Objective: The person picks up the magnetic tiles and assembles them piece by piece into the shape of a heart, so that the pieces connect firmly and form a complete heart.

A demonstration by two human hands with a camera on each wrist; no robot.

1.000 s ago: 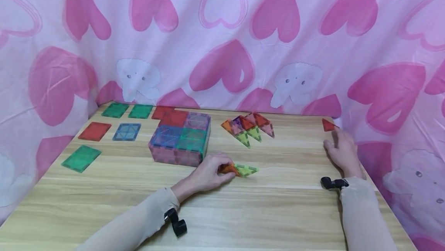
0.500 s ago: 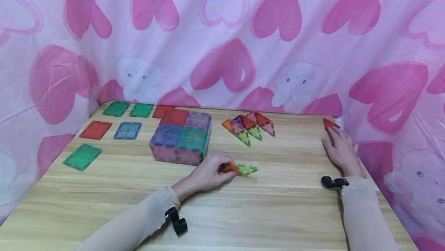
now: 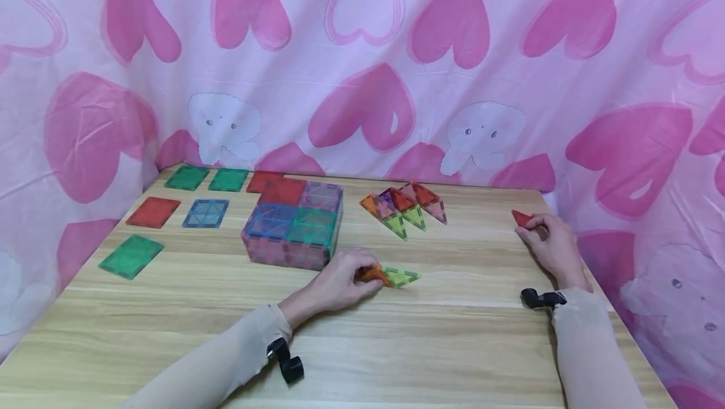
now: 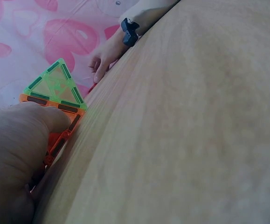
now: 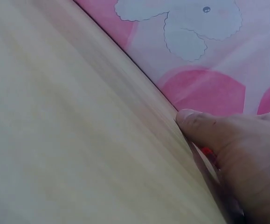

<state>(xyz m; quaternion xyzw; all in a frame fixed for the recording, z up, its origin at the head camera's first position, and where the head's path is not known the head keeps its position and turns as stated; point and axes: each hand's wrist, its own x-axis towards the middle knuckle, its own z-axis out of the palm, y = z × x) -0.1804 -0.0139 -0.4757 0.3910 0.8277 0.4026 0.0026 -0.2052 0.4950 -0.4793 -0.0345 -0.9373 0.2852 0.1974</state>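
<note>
My left hand [image 3: 342, 283] rests mid-table with its fingers on an orange triangle tile [image 3: 374, 275] that is joined to a green triangle tile [image 3: 401, 277]. In the left wrist view the thumb presses the orange triangle tile [image 4: 60, 135], and the green triangle tile [image 4: 54, 87] lies beyond it. Near the right table edge my right hand [image 3: 546, 242] pinches a red triangle tile [image 3: 522, 218]. Only a red sliver [image 5: 208, 156] of it shows under the fingers [image 5: 204, 128] in the right wrist view.
A flat box of coloured square tiles [image 3: 294, 223] stands left of centre. A cluster of triangle tiles [image 3: 404, 207] lies behind my left hand. Loose green, red and blue squares [image 3: 170, 207] lie at the far left. Pink heart cloth [image 3: 362, 69] walls the wooden table [image 3: 442, 333].
My right hand has drawn the red triangle back from the far right corner toward me and slightly left. The left hand and its tiles have stayed put.
</note>
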